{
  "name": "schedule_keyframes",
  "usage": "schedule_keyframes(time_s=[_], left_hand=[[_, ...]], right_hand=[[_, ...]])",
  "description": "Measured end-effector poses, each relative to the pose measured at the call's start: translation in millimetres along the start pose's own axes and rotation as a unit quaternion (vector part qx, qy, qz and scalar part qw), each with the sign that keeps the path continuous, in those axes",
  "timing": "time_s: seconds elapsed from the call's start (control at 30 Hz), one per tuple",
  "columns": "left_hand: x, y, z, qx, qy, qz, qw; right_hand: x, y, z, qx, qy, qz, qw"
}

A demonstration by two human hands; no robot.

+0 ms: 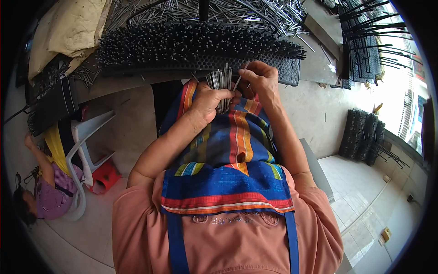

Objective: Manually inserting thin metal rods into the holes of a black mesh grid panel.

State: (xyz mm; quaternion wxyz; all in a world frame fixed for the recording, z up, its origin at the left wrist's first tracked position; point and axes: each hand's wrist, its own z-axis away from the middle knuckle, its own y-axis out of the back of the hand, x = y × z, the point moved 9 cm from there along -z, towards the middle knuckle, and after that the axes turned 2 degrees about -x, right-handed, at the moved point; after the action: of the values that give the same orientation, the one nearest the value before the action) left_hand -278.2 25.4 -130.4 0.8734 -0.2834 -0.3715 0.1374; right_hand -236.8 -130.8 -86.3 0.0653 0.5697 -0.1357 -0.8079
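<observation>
The left hand is closed around a bundle of thin metal rods, with rod ends projecting above and below the grip. The right hand is nearly closed, pinching a single rod at the fingertips; contact between this rod and the bundle cannot be determined. The bundle is above the striped apron, beside the near edge of the perforated rack. Loose rods lie beyond the rack's far edge.

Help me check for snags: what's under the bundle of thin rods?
The striped apron shows beneath the bundle; the part hidden by it and the left hand can't be seen.
</observation>
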Motion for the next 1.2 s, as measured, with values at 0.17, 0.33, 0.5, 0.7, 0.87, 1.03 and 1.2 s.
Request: schedule_keyframes(time_s=[0.17, 0.33, 0.5, 0.7, 0.87, 1.03, 1.2], left_hand=[[-6.3, 3.7, 1.4, 0.011, 0.034, -0.007, 0.999], [-10.6, 17.4, 2.3, 0.039, 0.022, 0.025, 0.999], [-8.9, 25.4, 12.2, 0.018, 0.031, -0.025, 0.999], [-20.7, 24.9, 25.7, -0.061, 0.045, -0.061, 0.995], [-18.7, 22.0, 29.5, -0.041, 0.037, -0.060, 0.997], [-7.5, 26.5, 24.8, -0.019, -0.022, -0.070, 0.997], [-13.2, 36.8, 15.6, 0.008, 0.013, -0.011, 1.000]], right_hand=[[-21.8, 17.1, 6.9, 0.131, 0.175, 0.032, 0.975], [-83.0, 2.9, 8.1, 0.171, 0.345, 0.336, 0.859], [-85.3, -9.8, -3.8, 0.166, 0.355, 0.471, 0.790], [-85.6, -20.0, -7.9, 0.155, 0.338, 0.513, 0.774], [-84.5, -18.5, -7.3, 0.189, 0.340, 0.478, 0.788], [-84.3, -13.6, -0.1, 0.227, 0.364, 0.436, 0.792], [-96.6, -2.6, 13.1, 0.217, 0.435, 0.361, 0.796]])
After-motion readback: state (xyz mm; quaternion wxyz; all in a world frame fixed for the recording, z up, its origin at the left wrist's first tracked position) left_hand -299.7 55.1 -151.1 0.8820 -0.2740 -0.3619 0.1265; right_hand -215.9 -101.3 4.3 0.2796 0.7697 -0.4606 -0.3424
